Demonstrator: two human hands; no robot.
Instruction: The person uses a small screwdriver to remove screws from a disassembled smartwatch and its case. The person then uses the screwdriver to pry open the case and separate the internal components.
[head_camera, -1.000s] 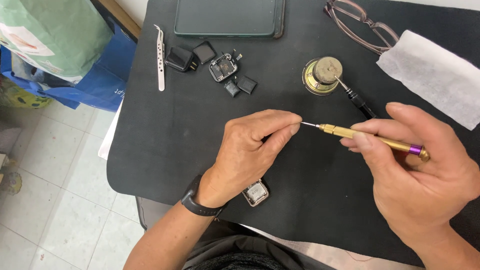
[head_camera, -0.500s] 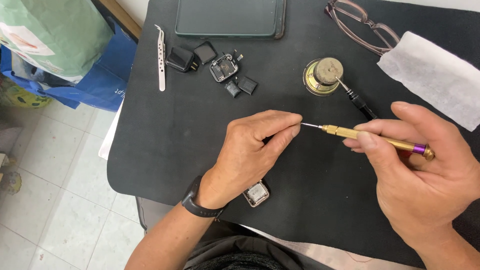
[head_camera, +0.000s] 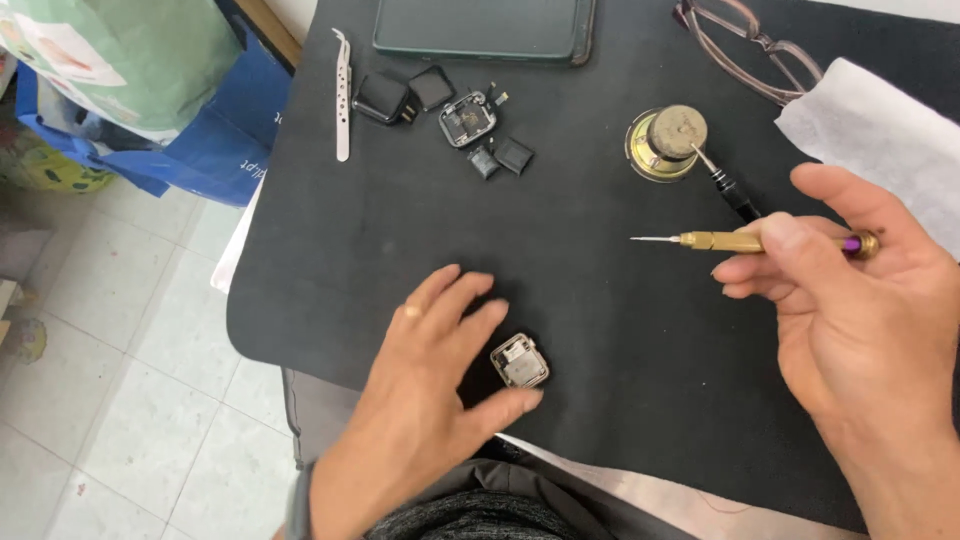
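The right hand (head_camera: 860, 320) is pinching a slim brass precision screwdriver (head_camera: 760, 241) level, fingers closed round its shaft, needle tip hanging above the desk (head_camera: 600, 300), clear of everything. The left hand (head_camera: 430, 400) is spreading open and flat near the desk's front edge, thumb touching a small squarish metal watch case (head_camera: 520, 361) lying on the matte black mat, bracing it.

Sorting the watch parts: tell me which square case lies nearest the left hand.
The silver square watch case, alone on the black mat beside the left hand thumb. The other case lies far off among dark parts near the tweezers.
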